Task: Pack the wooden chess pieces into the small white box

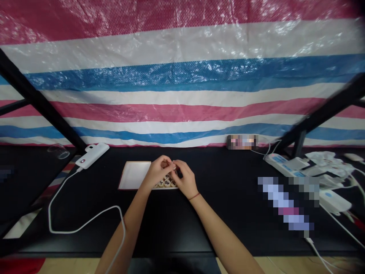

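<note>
My left hand (157, 172) and my right hand (186, 178) meet above the right half of an open, shallow box. Fingers and thumbs are curled together in a pinch, tip to tip. What they hold, if anything, is too small and too covered to make out. Below them lie several round, pale xiangqi pieces (167, 183) marked with dark characters, set side by side in the box. My hands hide part of these pieces. To the left, the white-lined box lid (135, 176) with a reddish edge lies flat on the table.
A white power bank (92, 156) with a white cable (85, 224) looping across my left forearm is on the black table (228, 213). At right are a power strip (281, 163), chargers, tangled cables and a blurred device. A striped plastic sheet (176, 110) hangs behind.
</note>
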`<state>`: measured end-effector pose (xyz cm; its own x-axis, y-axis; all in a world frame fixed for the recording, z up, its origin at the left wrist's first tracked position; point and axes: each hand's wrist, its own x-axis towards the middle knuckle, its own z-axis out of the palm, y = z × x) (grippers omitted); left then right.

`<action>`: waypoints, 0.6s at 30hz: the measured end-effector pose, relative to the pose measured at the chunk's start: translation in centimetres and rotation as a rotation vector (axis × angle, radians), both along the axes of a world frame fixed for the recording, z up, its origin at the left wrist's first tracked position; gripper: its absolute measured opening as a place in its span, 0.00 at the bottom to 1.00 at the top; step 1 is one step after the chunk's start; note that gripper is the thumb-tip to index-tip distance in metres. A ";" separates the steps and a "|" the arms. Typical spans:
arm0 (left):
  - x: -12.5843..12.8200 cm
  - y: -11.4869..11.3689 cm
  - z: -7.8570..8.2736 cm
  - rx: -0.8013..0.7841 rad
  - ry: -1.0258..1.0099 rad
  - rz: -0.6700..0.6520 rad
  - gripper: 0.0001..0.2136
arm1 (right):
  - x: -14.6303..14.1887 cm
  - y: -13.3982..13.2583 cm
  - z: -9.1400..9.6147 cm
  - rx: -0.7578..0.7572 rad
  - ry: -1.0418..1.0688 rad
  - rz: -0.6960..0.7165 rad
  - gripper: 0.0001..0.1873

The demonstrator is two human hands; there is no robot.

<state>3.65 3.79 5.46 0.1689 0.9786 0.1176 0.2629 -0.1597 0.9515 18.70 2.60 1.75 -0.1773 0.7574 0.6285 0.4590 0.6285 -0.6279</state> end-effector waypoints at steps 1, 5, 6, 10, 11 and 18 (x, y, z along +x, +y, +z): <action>0.1 0.1 0.2 -0.002 0.004 -0.027 0.11 | 0.4 0.3 -0.1 -0.012 -0.004 -0.030 0.15; -1.0 0.6 0.2 0.124 0.370 0.205 0.11 | 3.4 2.4 -1.3 -0.121 -0.049 -0.295 0.16; -1.5 0.7 0.0 0.148 0.530 0.304 0.11 | 4.3 3.1 -1.7 -0.146 -0.066 -0.368 0.15; -3.4 0.3 -0.7 0.040 0.925 0.461 0.13 | 6.0 5.0 -2.9 -0.152 -0.158 -0.429 0.11; -3.6 0.1 -0.8 0.005 0.961 0.462 0.14 | 6.0 5.3 -3.2 -0.159 -0.191 -0.420 0.10; -2.6 -0.4 -0.9 -0.101 1.051 0.441 0.16 | 4.4 4.4 -3.2 -0.161 -0.284 -0.456 0.09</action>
